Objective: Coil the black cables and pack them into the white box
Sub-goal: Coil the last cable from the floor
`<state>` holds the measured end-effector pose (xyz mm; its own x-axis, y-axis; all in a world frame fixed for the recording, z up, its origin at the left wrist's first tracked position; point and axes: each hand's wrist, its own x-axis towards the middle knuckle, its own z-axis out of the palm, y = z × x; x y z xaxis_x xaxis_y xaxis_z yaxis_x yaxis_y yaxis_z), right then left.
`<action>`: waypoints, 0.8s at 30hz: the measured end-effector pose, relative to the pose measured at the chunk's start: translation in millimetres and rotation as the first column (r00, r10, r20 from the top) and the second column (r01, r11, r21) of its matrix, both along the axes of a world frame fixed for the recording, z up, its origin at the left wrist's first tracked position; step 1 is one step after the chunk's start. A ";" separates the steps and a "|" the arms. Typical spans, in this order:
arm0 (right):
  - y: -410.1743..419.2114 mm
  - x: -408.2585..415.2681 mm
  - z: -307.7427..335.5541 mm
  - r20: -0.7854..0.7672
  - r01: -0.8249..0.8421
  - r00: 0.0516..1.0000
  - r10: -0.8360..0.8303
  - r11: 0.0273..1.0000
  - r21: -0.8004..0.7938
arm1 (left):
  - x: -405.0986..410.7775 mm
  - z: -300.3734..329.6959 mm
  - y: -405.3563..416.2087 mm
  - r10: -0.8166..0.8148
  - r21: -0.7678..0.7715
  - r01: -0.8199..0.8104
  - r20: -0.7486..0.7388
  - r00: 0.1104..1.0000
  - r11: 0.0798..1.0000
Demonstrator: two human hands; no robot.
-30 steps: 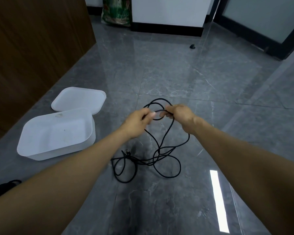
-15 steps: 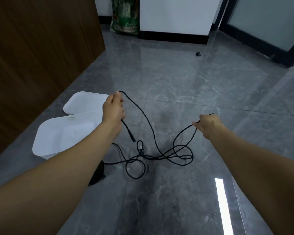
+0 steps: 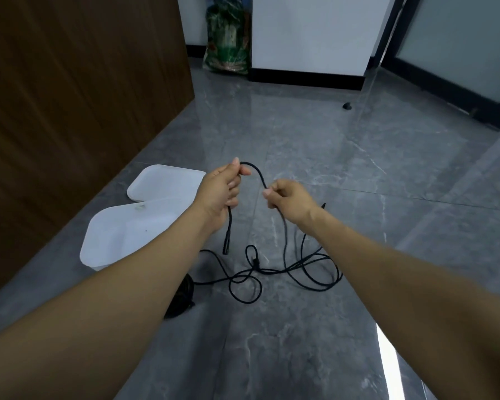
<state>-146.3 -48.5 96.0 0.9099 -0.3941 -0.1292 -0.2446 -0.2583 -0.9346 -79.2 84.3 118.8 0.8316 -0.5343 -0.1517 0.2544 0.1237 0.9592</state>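
Second black bundle [image 3: 182, 298] on floor [image 3: 300, 342] beneath left forearm. Loose cable [image 3: 283, 272] tangled on floor, rising to hands. Left hand [image 3: 223, 192] fingers curled round cable near plug end; right hand [image 3: 289, 200] pinching same cable. White box [image 3: 113, 241] open at left, lid [image 3: 162, 183] beyond.

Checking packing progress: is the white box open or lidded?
Open. The white box shows its bare inside, and its lid lies flat on the floor just behind it. No cable is visible inside.
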 end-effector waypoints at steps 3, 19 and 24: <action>-18.4 -6.3 -2.2 0.027 0.106 0.994 -0.106 0.994 -0.010 | 6.5 -6.0 12.6 -0.027 0.034 0.030 -0.084 0.996 0.999; -43.9 -18.7 -5.2 0.051 0.309 0.951 -0.305 0.943 -0.122 | 21.2 -8.3 28.1 0.369 -0.013 -0.396 -0.337 0.866 0.918; -56.9 -32.7 -10.5 0.056 0.363 0.932 -0.359 0.926 -0.106 | 30.7 -14.6 37.3 0.444 0.009 -0.459 -0.266 0.855 0.888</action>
<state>-179.0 -105.4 85.6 0.7067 -0.7066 -0.0361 -0.3089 -0.2623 -0.9142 -48.5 121.7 104.2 0.9199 -0.1225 -0.3724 0.3916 0.3327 0.8579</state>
